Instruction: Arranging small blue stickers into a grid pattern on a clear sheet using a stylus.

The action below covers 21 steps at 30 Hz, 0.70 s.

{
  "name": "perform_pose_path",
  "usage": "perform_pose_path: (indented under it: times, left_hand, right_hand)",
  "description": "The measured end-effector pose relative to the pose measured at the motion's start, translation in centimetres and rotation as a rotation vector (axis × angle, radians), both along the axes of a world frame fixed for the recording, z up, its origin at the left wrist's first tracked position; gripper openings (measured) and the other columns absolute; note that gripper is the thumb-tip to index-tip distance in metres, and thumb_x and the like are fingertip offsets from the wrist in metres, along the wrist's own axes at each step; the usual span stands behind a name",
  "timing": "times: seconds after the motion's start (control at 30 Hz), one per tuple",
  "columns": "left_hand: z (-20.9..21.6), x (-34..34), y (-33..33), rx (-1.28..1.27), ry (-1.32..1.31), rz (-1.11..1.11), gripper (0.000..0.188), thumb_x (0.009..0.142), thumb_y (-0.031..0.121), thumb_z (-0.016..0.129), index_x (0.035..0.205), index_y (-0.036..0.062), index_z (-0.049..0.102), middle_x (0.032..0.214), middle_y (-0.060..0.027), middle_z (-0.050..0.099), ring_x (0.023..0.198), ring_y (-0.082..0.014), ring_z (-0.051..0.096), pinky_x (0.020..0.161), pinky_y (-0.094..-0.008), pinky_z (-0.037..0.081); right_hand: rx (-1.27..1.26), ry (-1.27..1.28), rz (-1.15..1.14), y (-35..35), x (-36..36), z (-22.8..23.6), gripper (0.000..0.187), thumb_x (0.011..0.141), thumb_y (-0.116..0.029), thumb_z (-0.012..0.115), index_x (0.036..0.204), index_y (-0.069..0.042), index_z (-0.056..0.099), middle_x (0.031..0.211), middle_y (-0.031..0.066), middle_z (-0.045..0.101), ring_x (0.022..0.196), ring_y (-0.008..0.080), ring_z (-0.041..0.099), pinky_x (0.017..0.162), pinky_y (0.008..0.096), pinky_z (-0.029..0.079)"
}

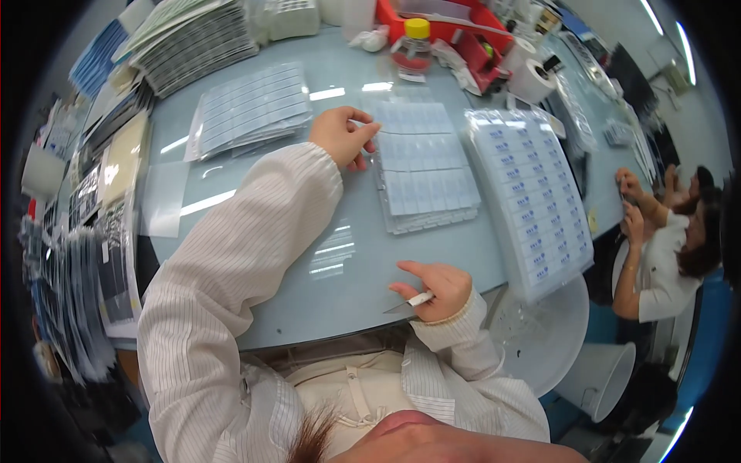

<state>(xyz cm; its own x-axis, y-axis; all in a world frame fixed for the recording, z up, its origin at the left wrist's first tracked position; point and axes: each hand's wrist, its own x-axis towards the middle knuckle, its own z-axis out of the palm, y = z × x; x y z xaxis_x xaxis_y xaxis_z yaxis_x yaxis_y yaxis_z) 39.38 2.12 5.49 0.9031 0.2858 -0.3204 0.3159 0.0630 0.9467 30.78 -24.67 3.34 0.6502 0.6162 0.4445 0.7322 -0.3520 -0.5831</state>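
My left hand (345, 137) is at the left edge of a stack of pale blue label sheets (424, 158). Its thumb and forefinger are pinched together at the upper left side of the stack; what lies between them, if anything, is too small to make out. Low over the front of the table, my right hand (441, 293) is closed around a small pointed tool (421, 299) with a white handle. The tool's thin grey tip points left, and a gap separates it from the stack. The stack is made of rows of rectangular pieces, with clear film around its edges.
Another stack of blue sheets (255, 108) lies farther left. On the right, white sheets printed in blue (532, 201) overhang the table edge above a clear tub (544, 332). A yellow-capped jar (415, 48) and a red bin (482, 46) stand behind. A co-worker (656, 247) sits right.
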Motion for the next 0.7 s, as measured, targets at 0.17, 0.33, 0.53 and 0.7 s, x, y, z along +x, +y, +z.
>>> perform_pose_path:
  times: [0.17, 0.33, 0.53, 0.7]
  left_hand:
    - [-0.4, -3.7, 5.4, 0.9, -0.256, 0.005, 0.041, 0.083, 0.019, 0.078, 0.117, 0.0032, 0.061, 0.099, -0.0108, 0.067, 0.089, -0.0221, 0.065, 0.08, -0.0363, 0.054]
    - [-1.2, -10.1, 14.7, 1.486, -0.288, 0.027, 0.063, 0.074, 0.019, 0.083, 0.132, 0.0134, 0.057, 0.137, -0.0129, 0.053, 0.127, -0.0306, 0.05, 0.105, -0.0381, 0.044]
    - [-2.8, -14.0, 20.0, 1.482, -0.059, -0.1, 0.051, 0.087, 0.007, 0.069, 0.134, 0.0218, 0.058, 0.142, -0.0074, 0.054, 0.13, -0.0281, 0.05, 0.112, -0.0399, 0.04]
    - [-2.0, -14.1, 19.8, 1.587, -0.247, -0.036, 0.024, 0.089, 0.011, 0.068, 0.112, 0.0159, 0.071, 0.11, -0.0073, 0.072, 0.103, -0.0264, 0.067, 0.099, -0.037, 0.051]
  right_hand:
    - [0.027, 0.227, -0.107, 0.0, -0.2, 0.8, 0.024, 0.079, -0.015, 0.081, 0.098, -0.003, 0.073, 0.057, 0.0036, 0.05, 0.048, 0.0123, 0.041, 0.047, 0.0278, 0.035]
    - [0.06, 0.454, -0.13, 0.9, 0.6, 2.0, 0.026, 0.098, -0.023, 0.062, 0.098, 0.001, 0.071, 0.064, 0.0025, 0.053, 0.056, 0.0072, 0.04, 0.053, 0.0231, 0.034]
    - [0.156, 0.815, 0.011, 2.0, 0.3, 1.8, 0.037, 0.103, -0.03, 0.054, 0.099, 0.003, 0.071, 0.081, 0.0046, 0.062, 0.068, 0.0097, 0.053, 0.063, 0.0247, 0.046]
    - [0.125, 0.833, 0.103, 3.9, -0.6, 2.3, 0.037, 0.103, -0.029, 0.053, 0.102, 0.004, 0.07, 0.087, 0.0067, 0.063, 0.073, 0.0108, 0.057, 0.069, 0.0241, 0.048]
